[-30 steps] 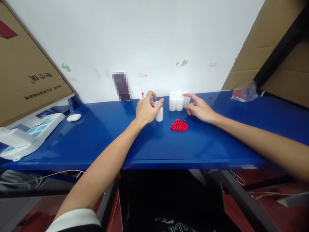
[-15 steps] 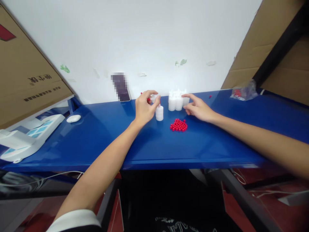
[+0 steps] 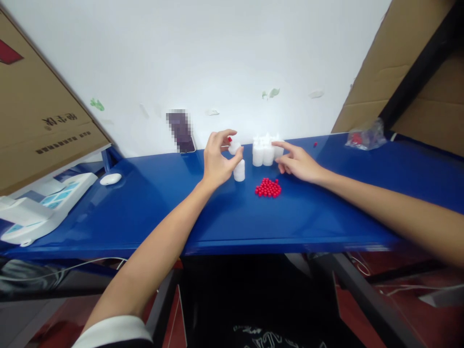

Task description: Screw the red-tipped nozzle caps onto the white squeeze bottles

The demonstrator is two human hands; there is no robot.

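Observation:
Between the thumb and fingers of my left hand [image 3: 216,157] is a small white round piece [image 3: 235,147], with a bit of red [image 3: 229,139] beside it. Just below the thumb, a white bottle [image 3: 239,171] stands upright on the blue table [image 3: 163,203]; the thumb hides its top. My right hand [image 3: 299,163] is beside a cluster of white bottles [image 3: 263,153] with pointed tops. Its index finger reaches out at the cluster's right side, apart from the thumb, and the other fingers are curled. Small red caps [image 3: 268,187] lie in a pile between the hands.
A phone [image 3: 186,140] leans on the wall. At the left lie a white oval case [image 3: 110,179] and a white device [image 3: 68,200]. A clear bag [image 3: 368,136] with red pieces and a single red cap [image 3: 315,144] lie at the right. Cardboard [image 3: 39,87] stands at the left side.
My left hand has lifted slightly and its fingers have spread a little. The red tip seen above the front bottle is now out of sight. My right hand stays at the bottles.

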